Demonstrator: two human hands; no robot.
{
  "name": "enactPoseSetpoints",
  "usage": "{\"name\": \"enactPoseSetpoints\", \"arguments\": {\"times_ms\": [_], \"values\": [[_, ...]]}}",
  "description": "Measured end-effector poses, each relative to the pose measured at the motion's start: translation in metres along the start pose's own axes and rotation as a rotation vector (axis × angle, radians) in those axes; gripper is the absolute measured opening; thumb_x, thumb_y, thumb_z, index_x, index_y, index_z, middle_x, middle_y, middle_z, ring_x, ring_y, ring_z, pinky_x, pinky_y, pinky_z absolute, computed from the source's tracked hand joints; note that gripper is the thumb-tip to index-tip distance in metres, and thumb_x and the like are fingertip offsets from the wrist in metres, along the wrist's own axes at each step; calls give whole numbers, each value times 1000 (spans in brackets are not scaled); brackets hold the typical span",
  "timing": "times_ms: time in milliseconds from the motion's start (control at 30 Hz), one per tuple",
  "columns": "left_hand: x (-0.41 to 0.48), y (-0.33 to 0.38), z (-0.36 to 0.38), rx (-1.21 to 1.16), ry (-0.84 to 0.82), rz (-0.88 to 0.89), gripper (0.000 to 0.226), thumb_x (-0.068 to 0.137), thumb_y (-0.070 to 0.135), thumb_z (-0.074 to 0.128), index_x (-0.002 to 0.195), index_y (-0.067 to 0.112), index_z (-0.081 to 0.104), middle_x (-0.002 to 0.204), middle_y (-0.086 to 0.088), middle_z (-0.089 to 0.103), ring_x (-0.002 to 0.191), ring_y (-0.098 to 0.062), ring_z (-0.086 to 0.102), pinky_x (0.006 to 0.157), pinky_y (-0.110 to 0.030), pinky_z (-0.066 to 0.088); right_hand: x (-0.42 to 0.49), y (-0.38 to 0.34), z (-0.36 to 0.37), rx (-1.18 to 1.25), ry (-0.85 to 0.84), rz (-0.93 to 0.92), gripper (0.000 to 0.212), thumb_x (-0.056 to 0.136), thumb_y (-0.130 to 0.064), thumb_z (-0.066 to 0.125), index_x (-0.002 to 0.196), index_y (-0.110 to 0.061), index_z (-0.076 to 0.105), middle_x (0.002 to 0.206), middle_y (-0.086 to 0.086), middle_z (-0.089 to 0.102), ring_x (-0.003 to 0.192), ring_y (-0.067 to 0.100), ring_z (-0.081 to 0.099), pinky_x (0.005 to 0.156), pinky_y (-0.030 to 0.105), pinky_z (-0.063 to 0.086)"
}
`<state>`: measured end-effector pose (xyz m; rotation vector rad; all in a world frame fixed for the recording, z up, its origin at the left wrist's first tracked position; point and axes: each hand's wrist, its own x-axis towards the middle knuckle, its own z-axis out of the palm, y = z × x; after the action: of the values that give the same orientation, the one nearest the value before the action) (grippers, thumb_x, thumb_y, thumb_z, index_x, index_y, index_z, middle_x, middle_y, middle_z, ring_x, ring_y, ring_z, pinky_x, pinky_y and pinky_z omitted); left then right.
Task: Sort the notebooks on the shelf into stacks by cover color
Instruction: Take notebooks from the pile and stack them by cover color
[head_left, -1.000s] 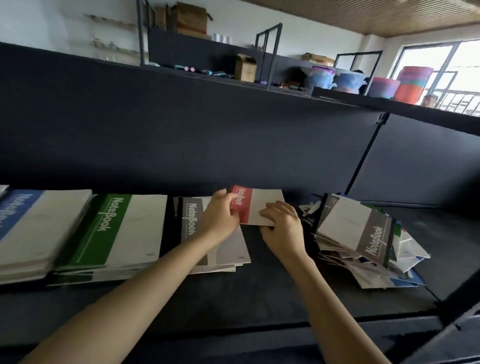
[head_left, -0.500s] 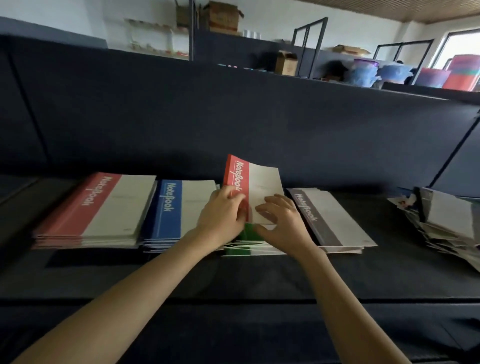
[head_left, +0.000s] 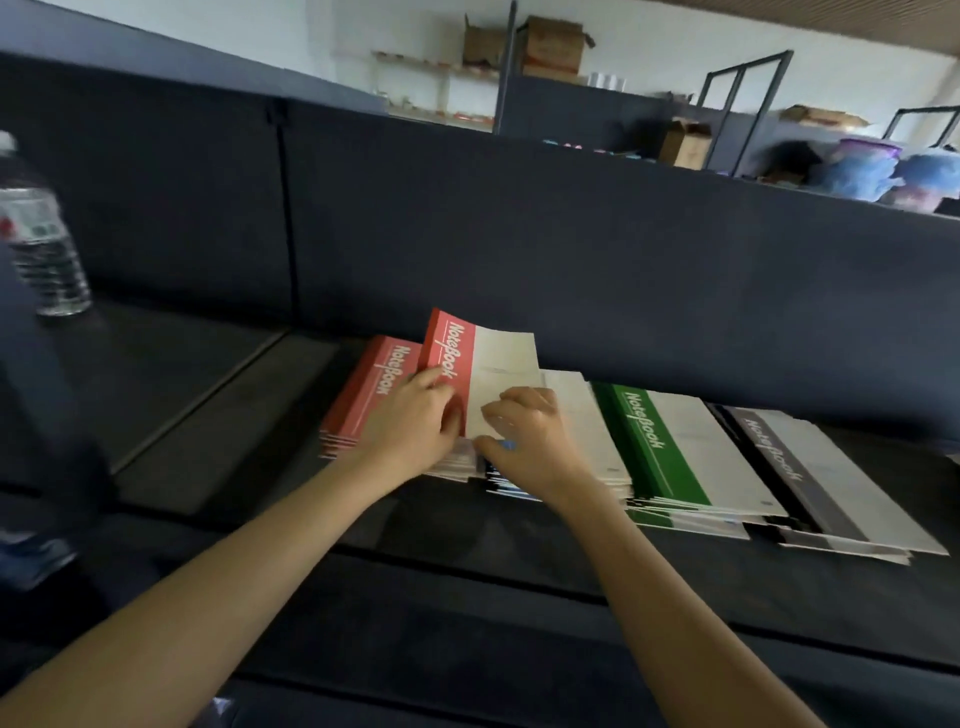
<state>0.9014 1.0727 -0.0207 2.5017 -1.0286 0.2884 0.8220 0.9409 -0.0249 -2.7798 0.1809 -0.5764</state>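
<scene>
Both hands hold a red-and-white notebook tilted up above the shelf. My left hand grips its red spine side and my right hand pinches its white lower edge. Under it at the left lies the red stack. The blue stack is mostly hidden behind my right hand; only its white cover part and edges show. To the right lie the green stack and the grey stack, all flat on the dark shelf.
A clear plastic water bottle stands on the shelf at far left. A dark back panel rises directly behind the stacks. Boxes and bins sit on racks beyond it.
The red notebook, held in both hands, has travelled left from above the green stack to above the red stack. The view has swung left; the loose pile at the right is out of sight.
</scene>
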Motion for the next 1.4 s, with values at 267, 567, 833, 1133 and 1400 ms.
{"name": "enactPoseSetpoints", "arguments": {"times_ms": [267,567,833,1133,1400], "values": [[-14,-49,-5,62,-10,-126,32,94,24,52,121,7,58,130,-7,50,114,-23,52,93,-33,45,16,-39,36,-70,-119,-26,35,92,-38,53,116,-15,61,128,4,50,123,21,36,99,30,36],[-12,-40,-1,255,-82,-97,35,92,24,56,124,11,56,131,-7,53,124,-26,46,102,-37,40,14,-42,35,-80,-217,60,35,97,-38,39,117,-16,58,127,4,53,120,23,45,105,43,37],[16,41,26,243,-108,128,37,95,28,46,128,14,53,133,-6,51,127,-25,41,100,-37,37,-17,21,-7,-156,-102,266,39,99,-26,33,133,-15,49,136,10,47,126,31,37,103,41,34],[53,183,86,115,-186,404,34,95,30,42,122,16,57,128,-2,53,125,-24,41,97,-37,37,-100,149,-86,-232,-33,649,38,98,-30,35,129,-15,49,134,9,47,126,32,35,100,43,32],[75,331,145,3,-207,551,33,94,30,46,122,17,58,126,-2,56,120,-22,47,96,-38,41,-169,258,-156,-296,7,823,39,97,-34,38,132,-19,48,135,8,46,125,31,37,100,43,32]]}}
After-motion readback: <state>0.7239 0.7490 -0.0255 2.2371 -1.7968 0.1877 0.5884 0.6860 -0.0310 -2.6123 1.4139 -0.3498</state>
